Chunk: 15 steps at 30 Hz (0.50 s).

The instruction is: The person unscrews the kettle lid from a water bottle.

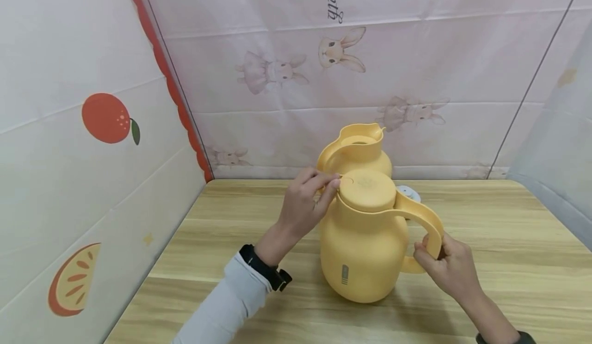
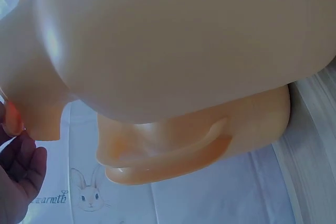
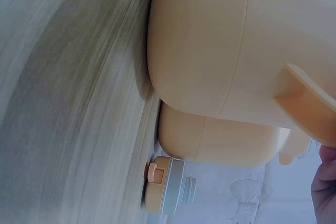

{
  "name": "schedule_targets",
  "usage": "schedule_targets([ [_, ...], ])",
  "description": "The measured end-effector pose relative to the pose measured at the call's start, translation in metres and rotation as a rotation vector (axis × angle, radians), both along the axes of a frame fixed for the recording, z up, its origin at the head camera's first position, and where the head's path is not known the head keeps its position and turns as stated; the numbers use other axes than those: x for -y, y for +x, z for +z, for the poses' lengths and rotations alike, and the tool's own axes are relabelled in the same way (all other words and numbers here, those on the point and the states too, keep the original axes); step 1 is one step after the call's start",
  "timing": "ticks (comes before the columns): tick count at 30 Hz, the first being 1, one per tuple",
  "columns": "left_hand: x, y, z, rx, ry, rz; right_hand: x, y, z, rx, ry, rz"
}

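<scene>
The yellow near jug (image 1: 365, 254) stands on the table (image 1: 222, 231) between your hands, its tall axis about upright. Your right hand (image 1: 453, 269) grasps the handle (image 1: 430, 220), which loops out to the right; your left hand (image 1: 302, 202) pinches the pouring lip at the left of the rim. The relation that counts is this left-to-right line from lip to handle: the lid (image 1: 367, 189) sits on it, right of your left fingers and nearer them than your right hand. The open far jug (image 1: 365, 161) stands just behind.
</scene>
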State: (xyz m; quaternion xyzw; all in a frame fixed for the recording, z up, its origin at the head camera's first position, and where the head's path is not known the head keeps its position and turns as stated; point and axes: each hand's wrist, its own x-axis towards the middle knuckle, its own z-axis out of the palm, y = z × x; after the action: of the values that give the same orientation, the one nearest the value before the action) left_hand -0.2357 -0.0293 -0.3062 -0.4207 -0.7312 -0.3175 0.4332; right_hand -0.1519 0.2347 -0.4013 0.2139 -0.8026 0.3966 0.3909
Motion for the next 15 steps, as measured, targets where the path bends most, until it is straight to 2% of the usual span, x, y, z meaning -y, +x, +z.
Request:
schedule_targets([
  [8, 0.001, 0.008, 0.0, -0.091, 0.029, -0.067, 0.0, 0.0, 0.0, 0.002, -0.006, 0.004],
  [15, 0.001, 0.016, 0.0, -0.183, -0.002, -0.055, 0.0, 0.0, 0.0, 0.008, -0.012, 0.01],
])
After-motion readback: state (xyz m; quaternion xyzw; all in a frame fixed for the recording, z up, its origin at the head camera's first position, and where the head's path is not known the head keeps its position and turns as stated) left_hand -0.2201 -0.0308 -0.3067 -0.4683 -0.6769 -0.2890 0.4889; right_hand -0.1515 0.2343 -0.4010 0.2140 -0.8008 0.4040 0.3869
